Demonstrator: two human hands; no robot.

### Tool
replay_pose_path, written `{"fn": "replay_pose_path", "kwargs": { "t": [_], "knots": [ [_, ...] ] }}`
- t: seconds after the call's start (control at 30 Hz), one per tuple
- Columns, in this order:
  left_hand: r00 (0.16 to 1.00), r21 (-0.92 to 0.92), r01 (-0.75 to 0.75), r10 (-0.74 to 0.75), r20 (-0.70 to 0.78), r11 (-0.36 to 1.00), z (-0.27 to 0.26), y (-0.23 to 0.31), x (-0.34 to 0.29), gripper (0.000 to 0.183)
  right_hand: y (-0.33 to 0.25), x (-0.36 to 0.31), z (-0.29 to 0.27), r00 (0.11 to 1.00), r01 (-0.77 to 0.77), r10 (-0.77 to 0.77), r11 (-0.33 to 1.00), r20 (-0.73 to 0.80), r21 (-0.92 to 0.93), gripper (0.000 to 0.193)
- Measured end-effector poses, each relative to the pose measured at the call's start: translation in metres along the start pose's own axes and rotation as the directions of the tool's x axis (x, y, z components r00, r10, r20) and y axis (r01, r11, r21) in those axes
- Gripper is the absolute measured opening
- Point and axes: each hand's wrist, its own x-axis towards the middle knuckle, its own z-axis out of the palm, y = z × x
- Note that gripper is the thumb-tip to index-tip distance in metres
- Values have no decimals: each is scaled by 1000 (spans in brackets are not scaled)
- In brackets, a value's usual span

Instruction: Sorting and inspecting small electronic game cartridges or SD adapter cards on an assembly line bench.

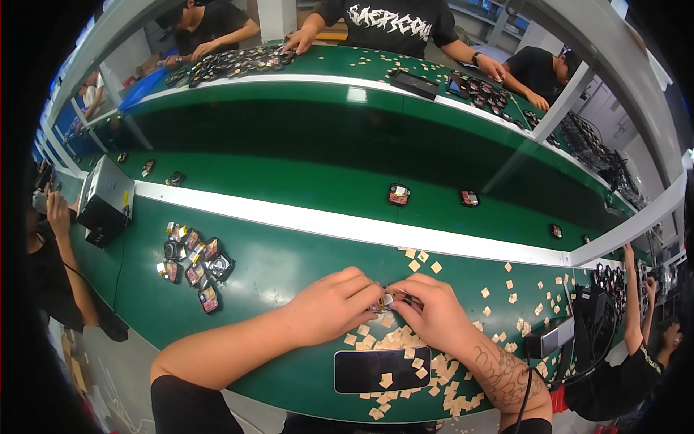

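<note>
In front of me my left hand point(338, 304) and my right hand point(428, 307) meet fingertip to fingertip, both closed. Between them is a small electronic module point(380, 304) with a dark case, reddish parts and a pale patch, mostly hidden by my fingers. Small beige squares point(394, 337) lie scattered below and to the right of my hands. Some of them rest on a black phone-like slab point(349, 372) beneath my wrists. Left of my left arm sits a loose cluster of similar modules point(194, 273).
Beyond a white rail point(325, 225) runs a green conveyor belt point(289, 195) carrying spaced modules point(398, 194). A grey box point(106, 199) stands at the far left. A silver-faced device point(555, 338) with cables is beside my right forearm. Several people sit around, some behind heaped modules.
</note>
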Motion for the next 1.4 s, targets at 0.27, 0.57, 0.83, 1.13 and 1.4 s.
{"fn": "replay_pose_path", "kwargs": {
  "t": [0.27, 0.57, 0.83, 1.13, 1.4],
  "knots": [
    [999, -2, 42, -42, 7, 999, 0, 5, 1, 32, -9, 4, 11, 998, 21, -32, 983, -57, -183, 18],
    [995, 12, -7, 8, -96, 1000, 2, 8, 0, 35, -1, 6, 6, 994, -6, 12, 998, -113, 55, 19],
    [928, -397, 349, -373, 18, 849, -3, 23, 12, 23, 3, 3, 5, 986, -166, 160, 959, 48, 231, 22],
    [802, -545, 540, -589, 102, 641, 0, 23, 13, 21, 3, -6, 10, 976, 199, -212, 959, -42, -203, 20],
    [819, -706, 447, -570, 75, 549, 6, 22, 10, 20, -3, 3, -6, 964, 152, -137, 987, -228, 49, 16]
  ]
}}
